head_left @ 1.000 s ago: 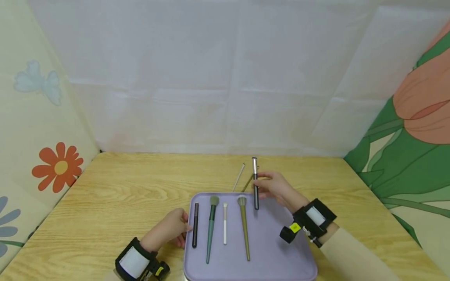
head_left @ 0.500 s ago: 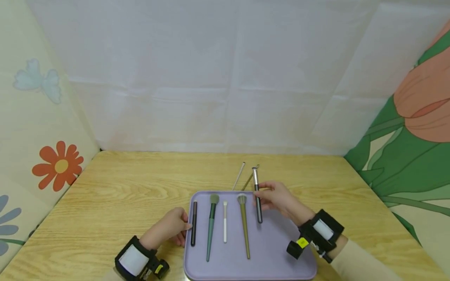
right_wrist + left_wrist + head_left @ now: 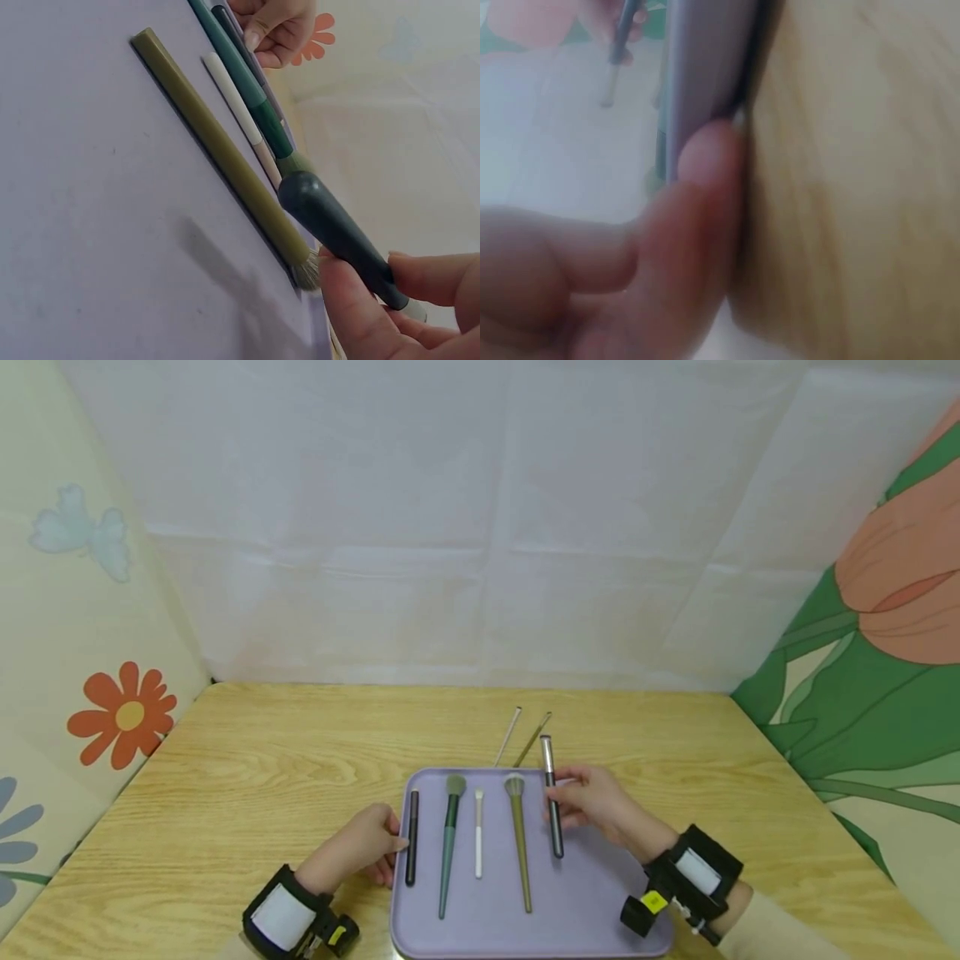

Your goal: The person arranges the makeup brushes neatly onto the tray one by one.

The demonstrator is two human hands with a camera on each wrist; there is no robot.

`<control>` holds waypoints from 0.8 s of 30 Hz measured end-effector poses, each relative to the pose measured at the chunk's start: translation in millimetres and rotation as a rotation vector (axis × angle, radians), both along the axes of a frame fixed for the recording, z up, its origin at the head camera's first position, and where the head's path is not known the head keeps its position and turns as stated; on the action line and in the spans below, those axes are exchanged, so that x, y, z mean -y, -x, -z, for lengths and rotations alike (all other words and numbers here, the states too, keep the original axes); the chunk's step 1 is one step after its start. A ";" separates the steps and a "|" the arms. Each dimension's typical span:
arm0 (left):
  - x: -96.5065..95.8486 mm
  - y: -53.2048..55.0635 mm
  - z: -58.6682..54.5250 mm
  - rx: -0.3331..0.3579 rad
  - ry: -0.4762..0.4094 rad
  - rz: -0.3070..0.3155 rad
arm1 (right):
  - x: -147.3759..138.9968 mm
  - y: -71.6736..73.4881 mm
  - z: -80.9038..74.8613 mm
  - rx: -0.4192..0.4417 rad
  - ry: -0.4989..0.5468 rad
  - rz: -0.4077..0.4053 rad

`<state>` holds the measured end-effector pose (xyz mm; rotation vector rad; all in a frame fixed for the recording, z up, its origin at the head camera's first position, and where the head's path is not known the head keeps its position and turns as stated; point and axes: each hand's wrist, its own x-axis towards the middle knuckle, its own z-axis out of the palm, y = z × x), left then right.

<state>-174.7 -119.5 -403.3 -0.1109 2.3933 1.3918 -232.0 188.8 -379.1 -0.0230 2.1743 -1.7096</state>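
On the bench sits a lavender tray, four brushes lying in it. The left hand's grip pinches the tray's left rim. The right hand's grip, closed between thumb and fingers, holds a silver-and-black brush above the tray's right half. Laying it in the tray seems the step in hand; the next move probably calls for lowering it gently beside the olive brush.

By the wood-grained table a lilac tray is carried; beyond its far rim, a pale rod and a brownish rod — near ends hidden — are borne aslant.
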 end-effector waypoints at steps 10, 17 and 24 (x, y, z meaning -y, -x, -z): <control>1.0 1.3 1.9 0.025 -0.006 -0.004 | -1.1 -3.7 1.6 -0.007 -0.006 -0.003; 0.5 0.3 0.9 0.022 -0.002 -0.009 | -1.7 -4.8 1.1 -0.010 -0.032 0.003; 1.0 -0.1 0.8 0.013 -0.004 -0.010 | -1.5 -7.5 1.3 -0.024 -0.084 -0.008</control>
